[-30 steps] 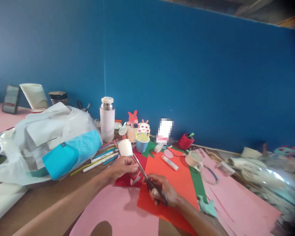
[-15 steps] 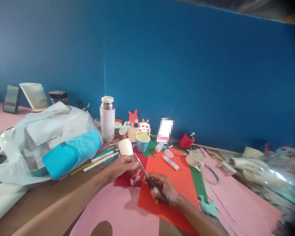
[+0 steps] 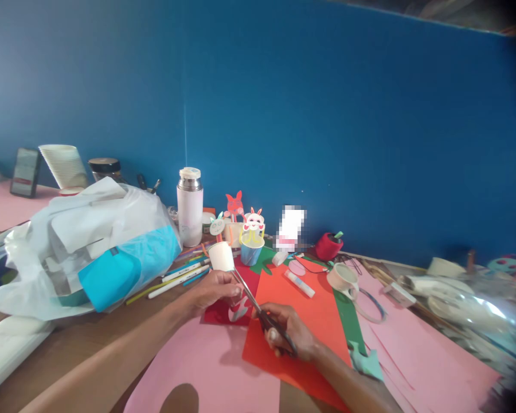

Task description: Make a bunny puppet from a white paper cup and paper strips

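Observation:
My right hand is wrapped round the dark handles of a pair of scissors, whose blades point up and left towards my left hand. The fingers of my left hand are pinched together close to the blades; what they hold is too small to make out. A pale paper scrap shows just below them, over dark red paper. Orange paper lies under my right hand. A white paper cup is just beyond my left hand, beside a blue cup with a rabbit figure.
On the left are a plastic bag of paper, markers and a flask. A glue stick, a beige cup, a tape ring and pink paper lie to the right. A blue wall rises behind.
The view has shifted slightly, so the objects appear a little further right. Both hands and the scissors stay in nearly the same place.

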### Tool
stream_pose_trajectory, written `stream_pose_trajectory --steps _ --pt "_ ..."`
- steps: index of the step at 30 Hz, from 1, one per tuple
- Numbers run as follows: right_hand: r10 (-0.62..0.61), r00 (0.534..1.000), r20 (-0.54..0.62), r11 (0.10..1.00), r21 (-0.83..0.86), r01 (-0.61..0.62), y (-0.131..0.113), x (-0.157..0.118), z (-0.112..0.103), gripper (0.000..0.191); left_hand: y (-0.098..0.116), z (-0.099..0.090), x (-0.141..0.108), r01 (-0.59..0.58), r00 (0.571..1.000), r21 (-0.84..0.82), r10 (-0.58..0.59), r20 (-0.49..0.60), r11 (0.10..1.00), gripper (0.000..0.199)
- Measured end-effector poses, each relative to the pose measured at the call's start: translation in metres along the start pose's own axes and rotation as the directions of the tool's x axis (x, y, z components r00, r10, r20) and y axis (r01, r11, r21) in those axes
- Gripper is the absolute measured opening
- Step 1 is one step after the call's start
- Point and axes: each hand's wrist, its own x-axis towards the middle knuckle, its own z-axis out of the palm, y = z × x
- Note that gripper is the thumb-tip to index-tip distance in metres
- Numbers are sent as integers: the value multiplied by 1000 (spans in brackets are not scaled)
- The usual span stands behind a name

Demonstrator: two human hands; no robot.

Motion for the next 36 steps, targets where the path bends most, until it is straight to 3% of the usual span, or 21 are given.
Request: stream_pose_trajectory --steps 36 --pt "99 995 -33 993 -58 -101 -10 -3 -3 35 6 -7 -2 94 990 -39 -90 106 995 9"
